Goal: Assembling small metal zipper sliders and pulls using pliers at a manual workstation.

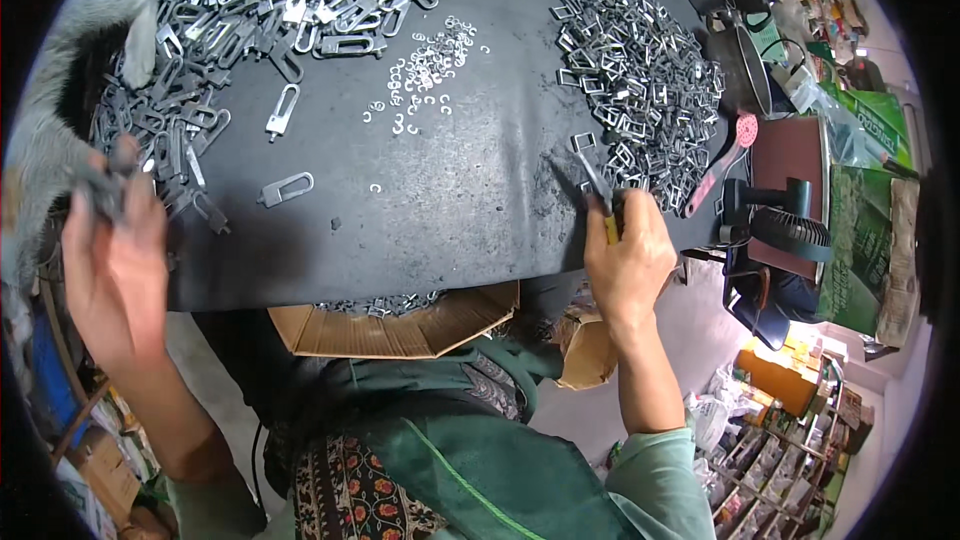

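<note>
My right hand (632, 255) is closed around a slim metal hand tool with a yellow handle (612, 229). The tool's tip meets a small rectangular metal frame (585, 143) at the edge of a heap of similar frames (640, 60). My left hand (118, 260), smeared by motion, is raised at the table's left edge with its fingers bent around a dark grey object I cannot make out. Near it lie long looped metal clips (185, 150). One clip (287, 190) and another (284, 110) lie apart on the black tabletop (450, 220).
Small C-shaped rings (425, 70) are scattered mid-table. A grey furry animal (50, 140) lies at the left edge. A cardboard box (390, 338) holding metal parts is below the front edge. At right are a pink perforated spoon (722, 162), a small black fan (790, 230) and pans (742, 70).
</note>
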`<state>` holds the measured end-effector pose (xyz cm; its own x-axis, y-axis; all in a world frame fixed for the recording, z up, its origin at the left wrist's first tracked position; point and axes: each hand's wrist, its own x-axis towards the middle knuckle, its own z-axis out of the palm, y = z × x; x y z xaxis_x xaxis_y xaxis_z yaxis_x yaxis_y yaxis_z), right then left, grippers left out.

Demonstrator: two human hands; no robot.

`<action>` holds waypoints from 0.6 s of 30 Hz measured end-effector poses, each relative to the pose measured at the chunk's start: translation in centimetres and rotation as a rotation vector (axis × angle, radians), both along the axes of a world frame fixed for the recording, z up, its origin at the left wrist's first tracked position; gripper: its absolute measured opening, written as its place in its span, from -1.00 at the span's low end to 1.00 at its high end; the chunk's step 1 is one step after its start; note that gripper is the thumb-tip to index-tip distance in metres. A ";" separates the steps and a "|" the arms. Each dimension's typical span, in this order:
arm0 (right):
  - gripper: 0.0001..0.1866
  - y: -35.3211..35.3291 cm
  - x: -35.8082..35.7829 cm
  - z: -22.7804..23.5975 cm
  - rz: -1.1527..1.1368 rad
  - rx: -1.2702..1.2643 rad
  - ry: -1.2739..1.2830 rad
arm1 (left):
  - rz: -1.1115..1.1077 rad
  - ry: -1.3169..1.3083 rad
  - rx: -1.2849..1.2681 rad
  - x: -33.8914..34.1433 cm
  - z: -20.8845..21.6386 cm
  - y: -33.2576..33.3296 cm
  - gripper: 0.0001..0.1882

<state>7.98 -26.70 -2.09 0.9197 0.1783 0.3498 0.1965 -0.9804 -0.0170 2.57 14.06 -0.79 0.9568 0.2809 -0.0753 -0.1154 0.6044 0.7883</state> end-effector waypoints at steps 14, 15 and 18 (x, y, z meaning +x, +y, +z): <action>-0.84 6.9 -2.6 4.6 0.502 0.774 0.712 | -0.622 0.346 0.263 -3.7 -0.1 -12.7 -0.82; -0.85 7.5 -2.8 4.4 0.528 0.812 0.717 | -0.618 0.346 0.263 -3.7 0.0 -12.8 -0.82; -0.87 8.2 -2.8 4.3 0.514 0.856 0.794 | -0.599 0.323 0.309 -3.7 0.1 -12.6 -0.82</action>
